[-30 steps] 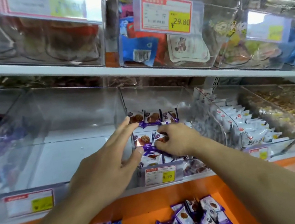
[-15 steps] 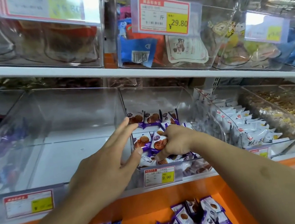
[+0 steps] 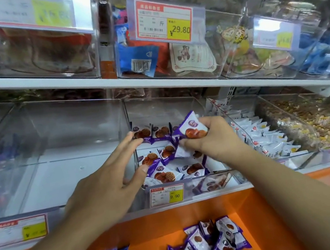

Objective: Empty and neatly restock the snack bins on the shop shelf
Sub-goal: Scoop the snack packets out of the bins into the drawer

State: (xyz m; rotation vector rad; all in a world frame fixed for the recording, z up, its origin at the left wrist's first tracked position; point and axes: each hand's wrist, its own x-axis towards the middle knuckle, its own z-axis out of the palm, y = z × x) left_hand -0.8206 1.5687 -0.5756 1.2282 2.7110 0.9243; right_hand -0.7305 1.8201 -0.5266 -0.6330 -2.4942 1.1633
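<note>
Right hand [image 3: 210, 138] grips purple snack packets [image 3: 191, 130] over the clear bin [image 3: 191, 180]; left hand [image 3: 104, 188], fingers extended, touches its wall.

My left hand [image 3: 105, 190] lies over the wall [image 3: 130, 135] between the empty bin [image 3: 56, 166] and the snack bin [image 3: 179, 109]. The empty bin is free from above. In the snack bin my right hand [image 3: 210, 138] and the packets [image 3: 163, 169] fill the front; the back looks free, I think. The upper shelf [image 3: 152, 83] limits the height.
</note>
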